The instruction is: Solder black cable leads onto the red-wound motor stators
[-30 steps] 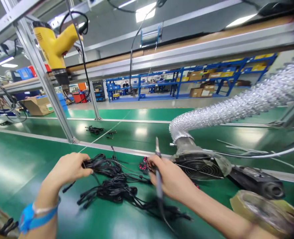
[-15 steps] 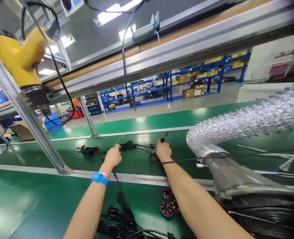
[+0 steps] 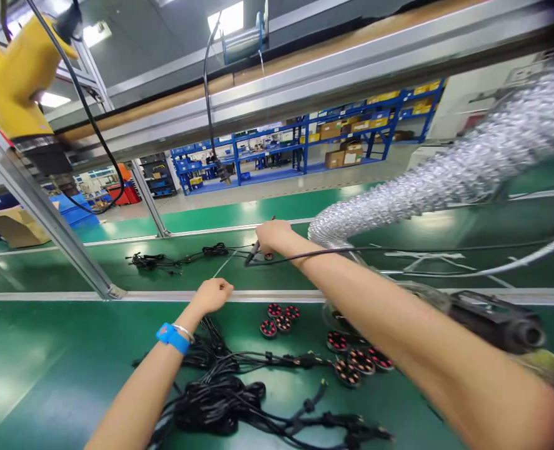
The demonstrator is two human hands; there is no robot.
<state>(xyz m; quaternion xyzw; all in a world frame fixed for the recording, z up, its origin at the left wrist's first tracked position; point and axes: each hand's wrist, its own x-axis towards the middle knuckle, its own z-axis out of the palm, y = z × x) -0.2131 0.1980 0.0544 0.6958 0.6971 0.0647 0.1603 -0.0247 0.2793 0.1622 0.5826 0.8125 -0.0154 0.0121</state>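
My right hand is closed around a soldering iron over the far strip of the bench, its black cord trailing right across my forearm. Just below those fingers sits a small round part, beside the end of a thin black cable bundle. My left hand is closed at the metal divider, fingertips pinched; whether anything is between them cannot be seen. Below it on the near strip lie tangled black cables. Several round parts with red and black segments lie right of the cables.
A silver flexible duct comes down on the right, near my right arm. Beyond it lies a black tool. A yellow heat gun hangs at upper left by a metal post. Another cable bundle lies on the far strip.
Both hands went from the near cables to the far strip. My left hand has since drawn back to the divider; my right stays there with the soldering iron. The view has shifted.
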